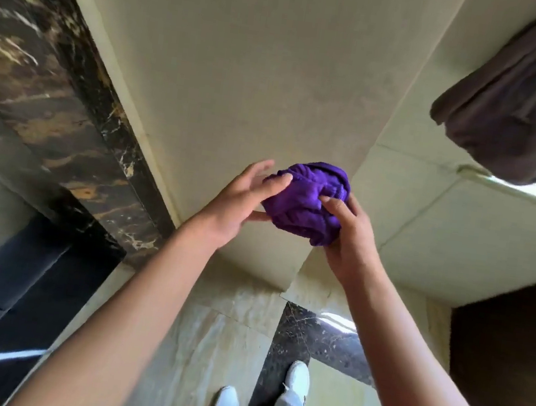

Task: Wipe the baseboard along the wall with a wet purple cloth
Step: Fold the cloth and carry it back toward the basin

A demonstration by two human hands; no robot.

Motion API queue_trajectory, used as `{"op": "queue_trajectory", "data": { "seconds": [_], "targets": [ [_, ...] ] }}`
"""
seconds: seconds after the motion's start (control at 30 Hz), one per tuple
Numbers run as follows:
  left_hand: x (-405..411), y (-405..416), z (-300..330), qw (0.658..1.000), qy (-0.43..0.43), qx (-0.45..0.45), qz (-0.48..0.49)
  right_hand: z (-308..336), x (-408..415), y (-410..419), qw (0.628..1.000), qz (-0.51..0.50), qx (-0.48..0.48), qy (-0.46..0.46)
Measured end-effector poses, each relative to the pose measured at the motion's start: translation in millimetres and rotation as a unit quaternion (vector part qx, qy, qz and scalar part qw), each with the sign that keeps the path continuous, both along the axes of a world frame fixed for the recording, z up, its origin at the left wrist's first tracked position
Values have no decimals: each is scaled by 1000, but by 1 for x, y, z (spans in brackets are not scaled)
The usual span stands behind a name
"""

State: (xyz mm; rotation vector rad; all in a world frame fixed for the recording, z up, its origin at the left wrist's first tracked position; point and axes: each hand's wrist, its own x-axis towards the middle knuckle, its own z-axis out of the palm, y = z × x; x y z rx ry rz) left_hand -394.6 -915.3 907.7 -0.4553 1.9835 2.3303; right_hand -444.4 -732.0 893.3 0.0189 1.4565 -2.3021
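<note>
A bunched purple cloth [306,201] is held in mid-air in front of a cream wall corner [242,80]. My right hand [351,234] grips its right and lower side, thumb pressed into the folds. My left hand [243,196] touches its left side with fingers spread, thumb under the bundle. The foot of the wall [286,285] meets the floor just below my wrists; I cannot make out a distinct baseboard there.
A dark marble column [53,89] runs along the left of the wall. A brown curtain [527,90] hangs at top right above a bright window sill [533,193]. A dark wooden piece [509,354] stands at right. My white shoes [296,378] are on glossy marble floor tiles.
</note>
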Motion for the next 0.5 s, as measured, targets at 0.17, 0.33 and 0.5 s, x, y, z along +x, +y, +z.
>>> {"op": "queue_trajectory", "data": {
  "seconds": [0.17, 0.33, 0.5],
  "targets": [
    [-6, 66, 27, 986, 66, 15, -151, 30, 29, 65, 996, -71, 10, 53],
    [-8, 127, 41, 967, 121, -6, -223, 43, 55, 139, 984, -145, 27, 98],
    [-2, 211, 57, 943, 122, -3, -310, 48, 94, 224, 964, -230, 86, 106]
  ]
}}
